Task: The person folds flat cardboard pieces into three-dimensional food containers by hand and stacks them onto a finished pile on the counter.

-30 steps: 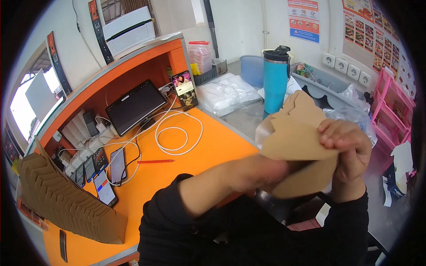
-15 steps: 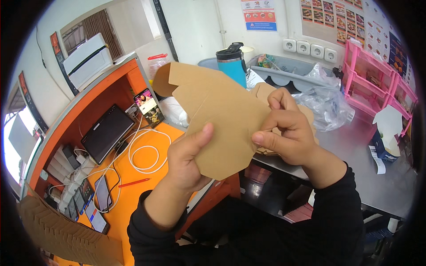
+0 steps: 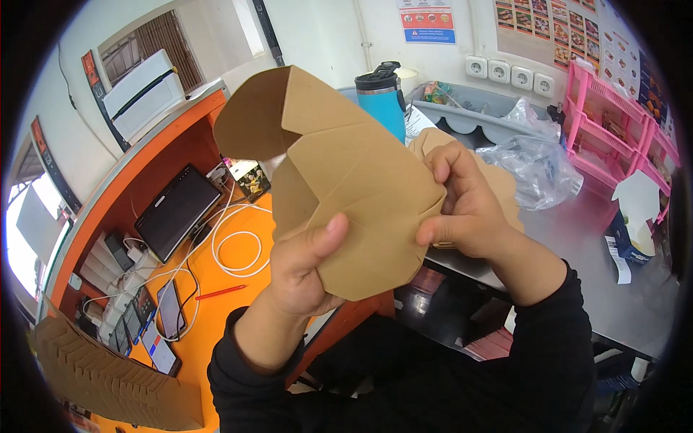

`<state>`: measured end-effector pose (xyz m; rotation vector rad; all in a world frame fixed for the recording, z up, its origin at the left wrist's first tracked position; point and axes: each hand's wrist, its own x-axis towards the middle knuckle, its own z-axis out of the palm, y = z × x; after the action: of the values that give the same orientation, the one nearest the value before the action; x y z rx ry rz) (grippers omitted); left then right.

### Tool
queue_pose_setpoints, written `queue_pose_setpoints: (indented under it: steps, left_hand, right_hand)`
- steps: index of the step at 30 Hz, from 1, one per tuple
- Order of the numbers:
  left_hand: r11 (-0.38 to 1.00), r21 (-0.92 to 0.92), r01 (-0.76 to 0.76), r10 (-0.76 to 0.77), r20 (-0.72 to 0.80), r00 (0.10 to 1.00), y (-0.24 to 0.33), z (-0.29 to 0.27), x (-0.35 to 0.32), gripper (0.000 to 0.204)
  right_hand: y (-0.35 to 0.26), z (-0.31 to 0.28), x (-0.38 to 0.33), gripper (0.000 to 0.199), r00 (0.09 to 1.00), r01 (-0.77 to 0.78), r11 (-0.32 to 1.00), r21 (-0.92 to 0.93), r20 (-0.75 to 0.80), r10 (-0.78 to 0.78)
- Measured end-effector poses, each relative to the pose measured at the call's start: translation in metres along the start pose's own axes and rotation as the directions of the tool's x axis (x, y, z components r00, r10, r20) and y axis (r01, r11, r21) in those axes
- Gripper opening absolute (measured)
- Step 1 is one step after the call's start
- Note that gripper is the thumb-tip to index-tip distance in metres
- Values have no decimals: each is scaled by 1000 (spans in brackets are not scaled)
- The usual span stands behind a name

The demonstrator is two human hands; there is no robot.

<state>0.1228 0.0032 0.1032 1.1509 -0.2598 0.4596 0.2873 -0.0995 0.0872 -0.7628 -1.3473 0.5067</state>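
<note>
Head view shows my two hands raised at the centre of the frame, both gripping a flat brown cardboard box blank (image 3: 354,187). My left hand (image 3: 307,267) pinches its lower left edge, thumb pressed on the near face and fingers hidden behind. My right hand (image 3: 462,206) pinches the right edge, fingers curled over the fold. One flap of the blank stands up toward the upper left of the frame.

Below and to the left runs an orange counter (image 3: 209,303) with a raised orange ledge along its far side. On it lie a dark tablet (image 3: 177,220), a loop of white cable (image 3: 238,249), a red pen (image 3: 220,292) and a few phones (image 3: 162,335) in the lower left. A row of stacked brown cardboard pieces (image 3: 108,375) fills the lower left corner. A white printer (image 3: 144,94) sits on the ledge at the upper left.

To the right is a grey metal table (image 3: 635,303), carrying a blue tumbler with a black lid (image 3: 382,101) just behind the blank, a grey tray (image 3: 476,112), and crumpled clear plastic bags (image 3: 534,166). A pink rack (image 3: 621,123) stands at the far right. White wall sockets (image 3: 509,72) and posters (image 3: 426,22) line the white wall at the top.
</note>
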Motion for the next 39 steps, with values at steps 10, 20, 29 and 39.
queue_pose_setpoints:
  steps: [10, 20, 29, 39]
  left_hand:
    - [811, 497, 310, -356, -1, 934, 9, -4, 1, 53]
    - [814, 233, 533, -545, -16, 839, 6, 0, 5, 53]
    - [879, 428, 211, -328, 221, 918, -10, -21, 5, 48]
    - [920, -39, 391, -381, 153, 912, 0, -13, 0, 47]
  right_hand:
    - [-8, -11, 12, 93, 898, 440, 384, -812, 407, -169]
    - [-3, -8, -5, 29, 959, -257, 966, -35, 117, 259]
    - [-32, -14, 3, 23, 965, 263, 709, -655, 191, -181]
    - [-37, -23, -6, 31, 737, 676, 540, -501, 445, -509]
